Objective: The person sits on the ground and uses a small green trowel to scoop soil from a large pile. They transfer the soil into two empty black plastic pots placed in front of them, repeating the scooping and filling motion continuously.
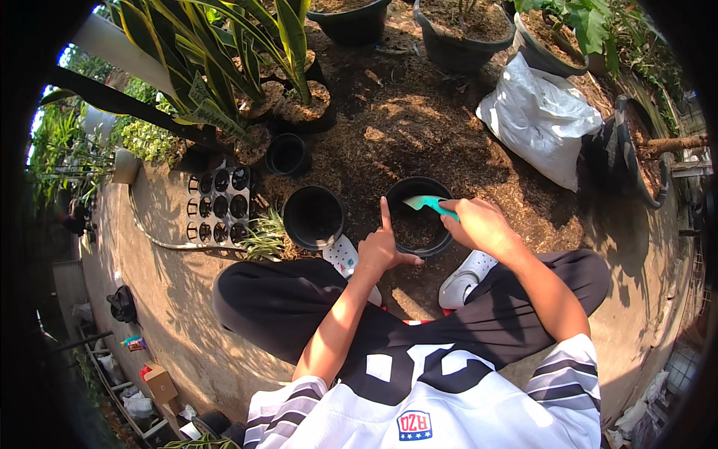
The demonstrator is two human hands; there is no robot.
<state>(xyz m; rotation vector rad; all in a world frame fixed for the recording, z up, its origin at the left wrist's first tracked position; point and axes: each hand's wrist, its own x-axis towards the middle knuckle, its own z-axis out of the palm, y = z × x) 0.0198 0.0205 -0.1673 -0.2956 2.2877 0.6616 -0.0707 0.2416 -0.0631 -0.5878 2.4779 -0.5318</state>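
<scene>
My right hand grips a turquoise garden trowel by its handle. The trowel's blade reaches over the mouth of a black plastic pot, which has brown soil in it. Against the left side of that pot rests my left hand, index finger pointing along the rim and thumb spread out near the bottom. A second black pot stands just left of my left hand, its inside dark. Farther left, a smaller black pot sits on the ground.
A white sack slumps at the upper right beside a large dark planter. Potted snake plants rise at the upper left. A seedling tray and a small striped-leaf plant lie left of the pots. Loose soil covers the ground ahead.
</scene>
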